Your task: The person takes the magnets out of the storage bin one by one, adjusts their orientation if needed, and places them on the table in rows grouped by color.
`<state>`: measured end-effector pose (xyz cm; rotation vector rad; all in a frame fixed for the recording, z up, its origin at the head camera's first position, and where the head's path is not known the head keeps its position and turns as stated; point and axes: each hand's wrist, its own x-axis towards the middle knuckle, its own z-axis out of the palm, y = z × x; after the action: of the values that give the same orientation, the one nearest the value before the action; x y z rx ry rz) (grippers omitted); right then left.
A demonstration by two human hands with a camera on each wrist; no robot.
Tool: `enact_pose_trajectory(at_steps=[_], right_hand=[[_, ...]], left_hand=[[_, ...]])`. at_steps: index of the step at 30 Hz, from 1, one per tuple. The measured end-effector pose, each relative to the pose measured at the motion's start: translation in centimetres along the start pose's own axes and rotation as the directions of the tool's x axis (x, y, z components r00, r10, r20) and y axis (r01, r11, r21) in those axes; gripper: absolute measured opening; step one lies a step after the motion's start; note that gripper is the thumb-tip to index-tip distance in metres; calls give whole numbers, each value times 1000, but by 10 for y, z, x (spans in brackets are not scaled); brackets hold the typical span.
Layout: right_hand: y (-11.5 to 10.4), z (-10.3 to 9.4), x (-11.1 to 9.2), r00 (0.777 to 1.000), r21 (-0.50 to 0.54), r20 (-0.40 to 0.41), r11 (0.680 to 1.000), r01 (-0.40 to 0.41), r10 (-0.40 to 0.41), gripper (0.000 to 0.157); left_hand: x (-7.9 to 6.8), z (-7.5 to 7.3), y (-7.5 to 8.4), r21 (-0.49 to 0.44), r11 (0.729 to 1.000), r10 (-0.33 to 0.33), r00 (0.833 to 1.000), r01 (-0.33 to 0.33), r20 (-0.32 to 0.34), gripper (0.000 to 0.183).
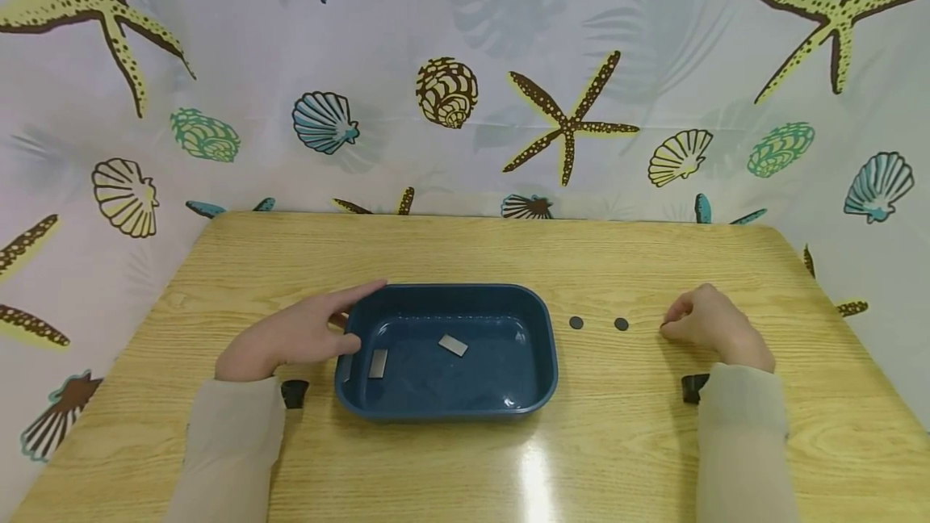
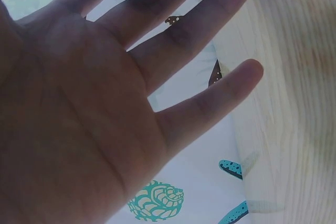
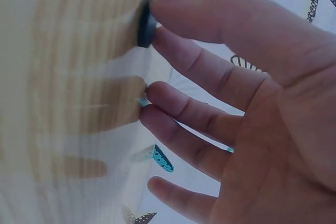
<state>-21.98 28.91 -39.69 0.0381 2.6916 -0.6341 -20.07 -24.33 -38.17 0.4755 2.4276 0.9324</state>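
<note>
My left hand (image 1: 308, 331) is at the left rim of a dark blue rectangular tray (image 1: 445, 415). The fingers are spread and fairly straight in the left wrist view, and a bit of the tray's edge shows at the top. Inside the tray lie two small silver rectangular plates, one (image 1: 379, 363) near the left wall and another (image 1: 454, 345) towards the middle. On the right, my right hand (image 1: 715, 325) pinches a small black disc (image 3: 146, 23) between thumb and index finger, close against the tabletop. Its other fingertips stand near the wood.
Two more dark discs, one (image 1: 576, 322) beside the tray and one (image 1: 621, 324) further right, lie in a row on the wooden table (image 1: 617, 458). A curtain (image 1: 392, 152) printed with shells and starfish hangs behind the table and along both sides.
</note>
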Motion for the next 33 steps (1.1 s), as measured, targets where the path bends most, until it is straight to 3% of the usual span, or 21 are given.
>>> enact_pose_trajectory(at_steps=[13,24,33], right_hand=[[2,-8,-8,996,4,48,998,-69,69,32],[2,-7,-5,997,0,42,997,-71,71,30],[-3,-9,-9,996,27,75,998,-52,50,42]], left_hand=[[0,0,1,4,1000,-13,1000,13,0,85],[0,0,1,9,1000,-4,1000,4,0,85],[-1,0,2,6,1000,-4,1000,4,-2,85]])
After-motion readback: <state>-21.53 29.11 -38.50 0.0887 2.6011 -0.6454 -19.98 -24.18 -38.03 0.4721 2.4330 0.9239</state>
